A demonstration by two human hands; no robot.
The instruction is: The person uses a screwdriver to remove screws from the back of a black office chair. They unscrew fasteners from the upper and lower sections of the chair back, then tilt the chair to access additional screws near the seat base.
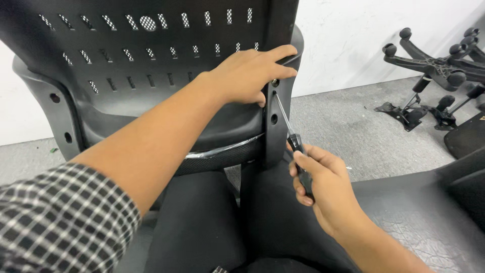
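Now right hand (323,182) gripping screwdriver (290,129), chair back (151,91)

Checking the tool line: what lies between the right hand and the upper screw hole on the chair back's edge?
Only the screwdriver shaft spans from the right hand to the upper screw hole, in the head view.

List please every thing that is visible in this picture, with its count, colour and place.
chair backrest: one, black plastic with slotted holes, upright in the upper left and centre.
screwdriver: one, silver shaft with black handle, tip at a hole on the backrest's right edge.
chair bases with castors: at least two, black, stacked on the floor at upper right.
gas lift cylinders: about two, black, lying below those bases.
floor: grey carpet, right of centre.
wall: white, behind.
left hand: one, pressed on the backrest's right edge, checked sleeve.
right hand: one, grip closed on the screwdriver handle.
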